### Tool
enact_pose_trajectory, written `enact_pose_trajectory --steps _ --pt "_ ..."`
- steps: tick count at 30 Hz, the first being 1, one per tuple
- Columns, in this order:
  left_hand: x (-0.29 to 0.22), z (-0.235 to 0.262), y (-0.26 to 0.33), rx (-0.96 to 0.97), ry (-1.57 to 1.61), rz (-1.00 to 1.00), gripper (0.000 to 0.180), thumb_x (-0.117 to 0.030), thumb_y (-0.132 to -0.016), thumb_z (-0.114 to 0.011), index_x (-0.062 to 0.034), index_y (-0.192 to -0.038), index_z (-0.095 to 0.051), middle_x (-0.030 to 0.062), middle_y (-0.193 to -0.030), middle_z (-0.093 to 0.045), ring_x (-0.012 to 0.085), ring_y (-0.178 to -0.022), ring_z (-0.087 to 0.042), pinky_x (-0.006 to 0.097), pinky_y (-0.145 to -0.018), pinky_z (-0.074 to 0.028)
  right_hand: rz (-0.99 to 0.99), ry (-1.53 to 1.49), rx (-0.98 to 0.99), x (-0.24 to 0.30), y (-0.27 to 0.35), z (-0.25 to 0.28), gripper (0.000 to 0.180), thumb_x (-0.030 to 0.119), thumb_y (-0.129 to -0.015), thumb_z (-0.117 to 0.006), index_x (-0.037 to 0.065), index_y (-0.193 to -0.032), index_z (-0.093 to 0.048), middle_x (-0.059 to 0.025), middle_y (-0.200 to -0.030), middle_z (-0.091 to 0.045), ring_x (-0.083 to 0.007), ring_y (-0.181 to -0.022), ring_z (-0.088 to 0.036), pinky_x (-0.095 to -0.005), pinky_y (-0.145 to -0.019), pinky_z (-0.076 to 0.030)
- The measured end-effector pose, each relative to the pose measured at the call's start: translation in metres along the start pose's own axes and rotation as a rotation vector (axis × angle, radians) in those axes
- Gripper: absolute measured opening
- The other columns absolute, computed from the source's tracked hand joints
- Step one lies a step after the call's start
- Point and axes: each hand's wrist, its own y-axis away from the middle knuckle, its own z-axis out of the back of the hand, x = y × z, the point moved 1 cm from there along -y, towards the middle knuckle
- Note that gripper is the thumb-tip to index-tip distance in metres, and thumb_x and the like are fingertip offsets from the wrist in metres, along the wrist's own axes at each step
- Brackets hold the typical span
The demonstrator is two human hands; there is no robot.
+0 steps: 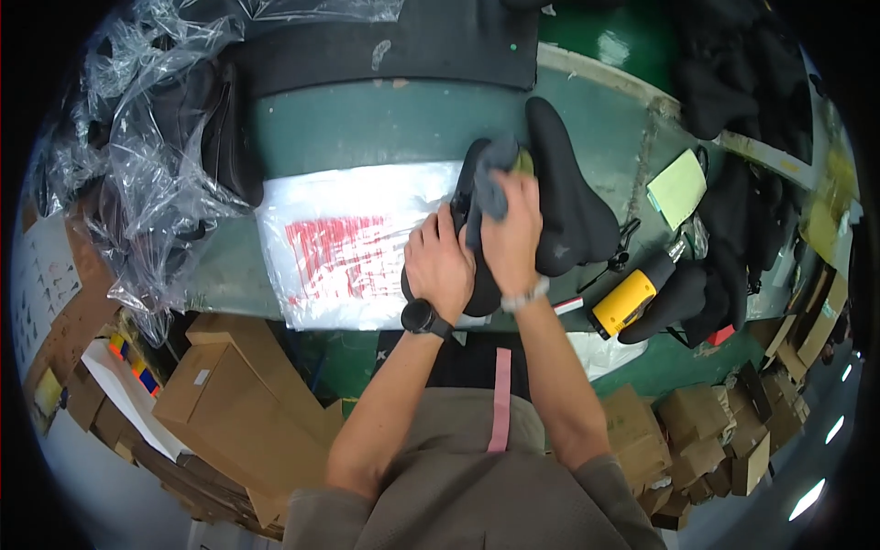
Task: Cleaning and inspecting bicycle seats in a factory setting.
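My left hand [438, 264] grips the near end of a black padded saddle cover [475, 234] lying on the green worktable [367, 128]. My right hand [513, 236] presses a grey cloth [493, 179] onto the top of that same cover. A second black saddle cover [566, 197] lies just to the right, touching the one I hold. A clear plastic bag with red print [348, 246] is spread flat under and to the left of my hands.
A yellow-and-black hand tool [631, 298] lies at the right with more black covers [715, 275] and a green notepad [678, 188]. Crumpled clear plastic [151, 156] is heaped at the left. Cardboard boxes [234, 385] stand below the table's edge.
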Motion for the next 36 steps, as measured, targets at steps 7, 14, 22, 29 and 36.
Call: enact_pose_trajectory --steps 7,14,22,29,36 --pt "-0.004 -0.004 -0.005 0.004 0.016 0.021 0.045 -0.025 -0.095 -0.057 -0.0020 -0.133 -0.052 0.0178 -0.120 -0.062 0.0360 -0.103 -0.058 0.046 -0.089 -0.047 -0.022 0.072 0.047 -0.001 -0.001 -0.001 0.035 -0.002 -0.075 -0.069 0.006 -0.109 -0.067 -0.0182 -0.107 -0.060 -0.0387 -0.099 -0.063 -0.0426 -0.083 -0.051" --pt "-0.001 -0.006 -0.002 0.004 0.028 0.059 0.045 -0.027 -0.097 -0.056 0.0007 -0.132 -0.053 0.0198 -0.121 -0.061 0.0366 -0.102 -0.058 0.045 -0.088 -0.046 -0.074 0.038 0.102 -0.003 0.044 0.009 0.037 -0.003 -0.074 -0.067 0.003 -0.110 -0.065 -0.0182 -0.107 -0.057 -0.0402 -0.097 -0.061 -0.0456 -0.080 -0.051" --pt "-0.017 -0.003 -0.006 0.029 0.020 0.033 0.045 -0.022 -0.094 -0.058 0.0012 -0.132 -0.052 0.0203 -0.121 -0.060 0.0361 -0.105 -0.057 0.045 -0.090 -0.046 0.019 0.019 -0.030 -0.002 -0.026 -0.003 0.039 -0.005 -0.071 -0.068 0.003 -0.108 -0.066 -0.0195 -0.106 -0.056 -0.0412 -0.093 -0.060 -0.0465 -0.080 -0.051" --pt "-0.008 -0.006 -0.001 -0.006 -0.015 -0.014 0.044 -0.020 -0.094 -0.057 0.0004 -0.133 -0.052 0.0187 -0.118 -0.062 0.0358 -0.099 -0.057 0.045 -0.086 -0.047 -0.073 -0.004 0.095 -0.006 0.036 0.007 0.043 -0.006 -0.069 -0.069 0.004 -0.111 -0.065 -0.0181 -0.107 -0.056 -0.0402 -0.097 -0.060 -0.0450 -0.083 -0.050" --pt "-0.017 -0.013 -0.004 -0.056 0.017 0.061 0.042 -0.021 -0.094 -0.060 0.0014 -0.129 -0.054 0.0200 -0.114 -0.064 0.0379 -0.097 -0.059 0.046 -0.086 -0.047 -0.192 -0.180 -0.011 -0.016 -0.028 0.003 0.031 0.002 -0.080 -0.071 0.000 -0.111 -0.065 -0.0137 -0.107 -0.065 -0.0296 -0.094 -0.066 -0.0368 -0.083 -0.052"
